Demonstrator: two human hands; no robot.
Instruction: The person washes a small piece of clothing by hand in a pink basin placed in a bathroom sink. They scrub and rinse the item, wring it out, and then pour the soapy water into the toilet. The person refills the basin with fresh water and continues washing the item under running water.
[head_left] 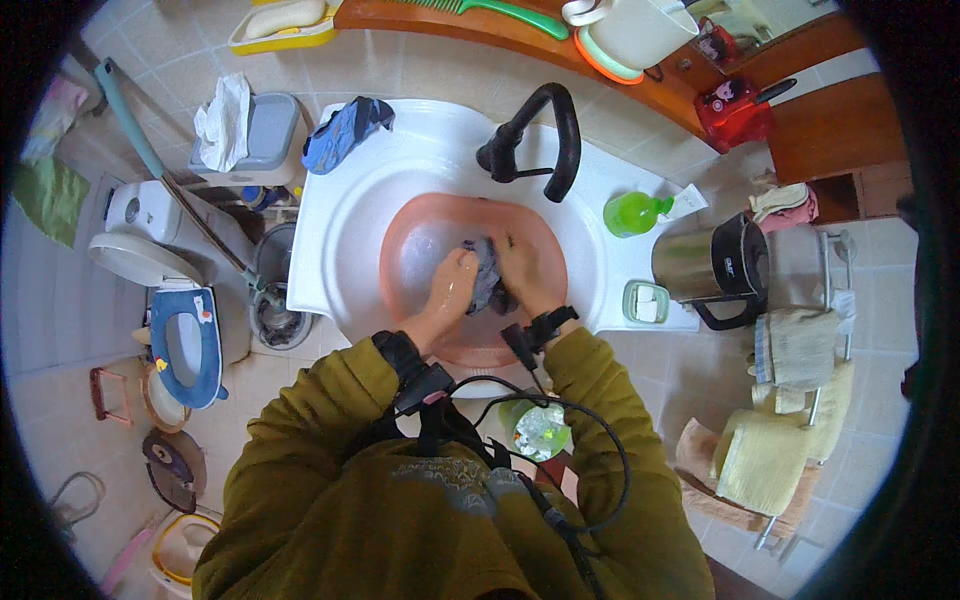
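Head view, looking straight down, with clock directions taken from the middle of the basin. Nearest, at 5 and 7 o'clock, two olive sleeves [310,410] reach upward, with a dark strap [400,355] around each wrist. Beyond them, both bare hands meet over the pink basin [388,262]. A crumpled dark grey cloth [485,278] is at its centre, bunched between them. The left hand [447,290] grips it from the 9 o'clock side, fingers curled in; the right hand [522,272] closes on it from 3 o'clock. Some fingertips are hidden, so how tightly they squeeze cannot be told. The basin sits inside a white sink [335,230]. On the sink's rim, a soap dish [632,314] lies at 3 o'clock beside a metal kettle [695,262], a green bottle [626,216] at 2, and a blue cloth [338,142] between 10 and 11. A black faucet [566,140] arches at 1. Farthest, a wooden shelf [410,16] bears a green comb [520,15] at 12 and a white mug [645,35] at 1.
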